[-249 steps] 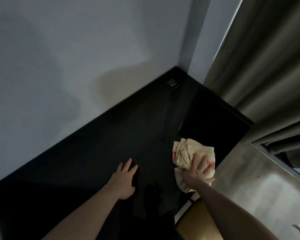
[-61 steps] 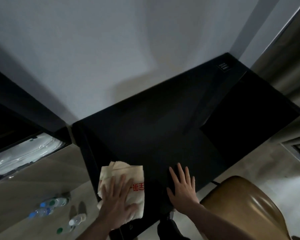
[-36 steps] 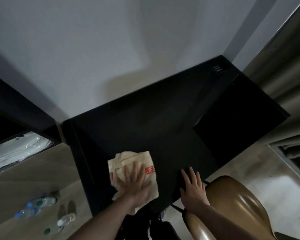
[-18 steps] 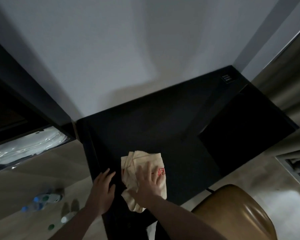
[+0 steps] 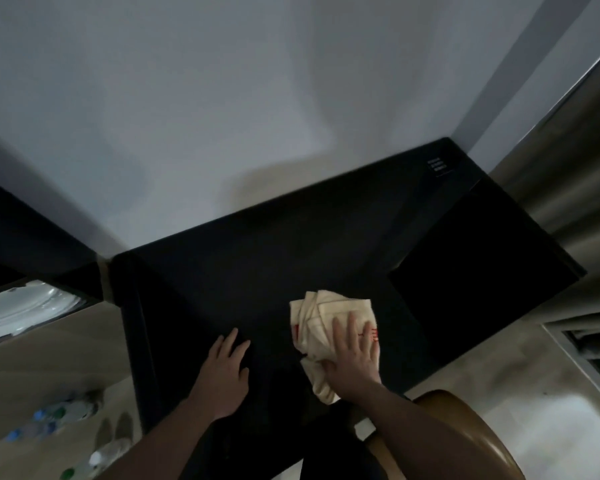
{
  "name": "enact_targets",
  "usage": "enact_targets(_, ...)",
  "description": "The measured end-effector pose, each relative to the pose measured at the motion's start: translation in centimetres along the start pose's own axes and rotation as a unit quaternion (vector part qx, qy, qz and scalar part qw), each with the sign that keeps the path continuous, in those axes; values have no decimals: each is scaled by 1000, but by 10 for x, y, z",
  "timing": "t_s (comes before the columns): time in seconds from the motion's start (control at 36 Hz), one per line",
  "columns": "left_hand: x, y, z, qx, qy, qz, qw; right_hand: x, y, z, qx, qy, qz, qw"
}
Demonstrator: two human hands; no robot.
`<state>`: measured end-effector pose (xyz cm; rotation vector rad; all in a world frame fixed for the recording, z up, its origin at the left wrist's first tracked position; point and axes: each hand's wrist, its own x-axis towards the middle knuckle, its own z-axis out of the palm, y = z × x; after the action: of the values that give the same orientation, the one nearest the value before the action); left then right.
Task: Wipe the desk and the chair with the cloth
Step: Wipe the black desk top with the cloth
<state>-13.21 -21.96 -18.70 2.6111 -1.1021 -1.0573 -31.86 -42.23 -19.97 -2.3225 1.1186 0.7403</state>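
**Inspector A:** Where is the cloth, and what is the state of the hands?

**Inspector B:** The cloth lies on the black counter, right of centre in the lower half of the frame, near the front edge. It is cream with red print, crumpled into loose folds. The right hand lies flat on it, fingers straight and spread, pressing down rather than clenched. The left hand rests directly on the bare counter left of the cloth, apart from it, fingers extended and holding nothing.

**Inspector A:** Handling assessment?

**Inspector B:** In my judgement it is soft, light and limp. It should slide readily on the smooth top and may bunch or unfold under a push. A flat palm over the middle seems the soundest hold for wiping; to lift it, gather the folds near the front corner.

**Inspector A:** Task status?

**Inspector B:** The counter stage appears to be in hand. The brown chair, lower right, is not being touched by the cloth.
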Motion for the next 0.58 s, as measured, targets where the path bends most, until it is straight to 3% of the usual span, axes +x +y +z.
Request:
enact_targets(0.28, 61, 110, 3, 11, -69, -26, 997, 64, 114, -70, 28, 16, 76, 997)
enact_targets(0.44, 70, 140, 0, 12, -72, -27, 997, 86, 87, -95, 91, -20, 143, 985)
enact_targets(0.58, 72, 146, -2, 47, -78, -21, 996, 70, 66, -72, 89, -18, 124, 988)
